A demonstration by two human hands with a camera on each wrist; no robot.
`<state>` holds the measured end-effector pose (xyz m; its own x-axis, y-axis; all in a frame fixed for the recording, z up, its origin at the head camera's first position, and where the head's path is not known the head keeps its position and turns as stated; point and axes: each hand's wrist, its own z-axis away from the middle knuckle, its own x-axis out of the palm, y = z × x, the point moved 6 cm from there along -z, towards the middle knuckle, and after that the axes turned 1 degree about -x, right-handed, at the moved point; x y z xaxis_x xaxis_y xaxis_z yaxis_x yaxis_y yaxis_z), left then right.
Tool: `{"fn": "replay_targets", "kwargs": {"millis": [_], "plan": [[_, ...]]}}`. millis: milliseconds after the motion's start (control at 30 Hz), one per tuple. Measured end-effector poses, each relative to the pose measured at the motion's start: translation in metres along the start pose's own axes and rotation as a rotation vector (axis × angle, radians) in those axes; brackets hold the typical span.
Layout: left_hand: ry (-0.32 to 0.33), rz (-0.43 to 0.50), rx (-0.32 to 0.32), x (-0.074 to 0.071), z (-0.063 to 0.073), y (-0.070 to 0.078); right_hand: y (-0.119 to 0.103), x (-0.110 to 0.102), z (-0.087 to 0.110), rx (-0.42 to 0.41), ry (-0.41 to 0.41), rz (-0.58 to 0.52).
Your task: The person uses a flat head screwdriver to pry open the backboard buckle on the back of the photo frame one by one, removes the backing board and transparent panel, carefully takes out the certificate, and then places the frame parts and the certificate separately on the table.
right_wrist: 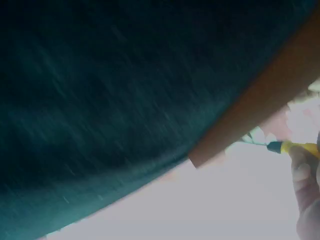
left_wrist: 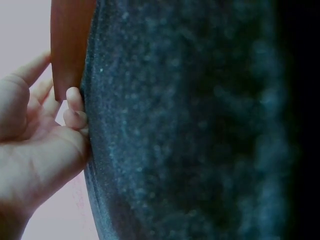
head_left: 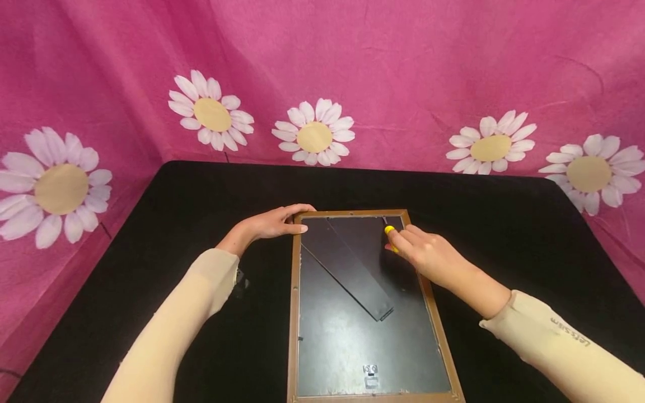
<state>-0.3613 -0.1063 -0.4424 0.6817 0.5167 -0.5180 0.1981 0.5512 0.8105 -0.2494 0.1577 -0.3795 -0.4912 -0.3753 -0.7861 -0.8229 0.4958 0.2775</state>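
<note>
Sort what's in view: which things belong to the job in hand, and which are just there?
Job:
picture frame
yellow-handled tool
left hand, at the frame's corner
right hand, holding the tool

Just there:
black table
pink flowered curtain

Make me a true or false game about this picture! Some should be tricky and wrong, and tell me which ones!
1. The right hand holds a yellow tool. True.
2. The left hand holds a tool too. False: the left hand touches the far left corner of the frame.
3. The frame's front faces up. False: its back faces up.
4. The pink cloth behind the table has white flowers on it. True.
5. The table's top is white. False: it is black.
6. Both sleeves are pale. True.
</note>
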Motion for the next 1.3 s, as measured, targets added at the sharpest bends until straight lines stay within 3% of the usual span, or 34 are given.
{"fn": "replay_targets", "kwargs": {"millis": [300, 433, 600, 933, 1100, 1233, 1300], "plan": [[-0.004, -0.012, 0.013, -0.001, -0.005, 0.000, 0.043, -0.005, -0.024, 0.108, -0.173, -0.092], [0.002, -0.019, 0.005, -0.003, -0.005, -0.001, 0.070, -0.006, -0.042, 0.160, -0.309, -0.175], [0.011, -0.022, 0.005, -0.005, -0.003, 0.000, 0.097, 0.001, -0.068, 0.152, -0.445, -0.305], [0.005, 0.004, 0.013, -0.002, -0.005, -0.001, 0.125, 0.022, -0.101, 0.068, -0.608, -0.403], [-0.010, 0.012, 0.018, -0.001, -0.004, 0.001, 0.133, 0.027, -0.108, 0.082, -0.691, -0.413], [-0.013, 0.020, 0.011, -0.001, -0.004, 0.002, 0.132, 0.026, -0.106, 0.084, -0.693, -0.406], [-0.008, 0.022, 0.006, -0.001, -0.004, 0.001, 0.130, 0.024, -0.102, 0.083, -0.652, -0.412]]}}
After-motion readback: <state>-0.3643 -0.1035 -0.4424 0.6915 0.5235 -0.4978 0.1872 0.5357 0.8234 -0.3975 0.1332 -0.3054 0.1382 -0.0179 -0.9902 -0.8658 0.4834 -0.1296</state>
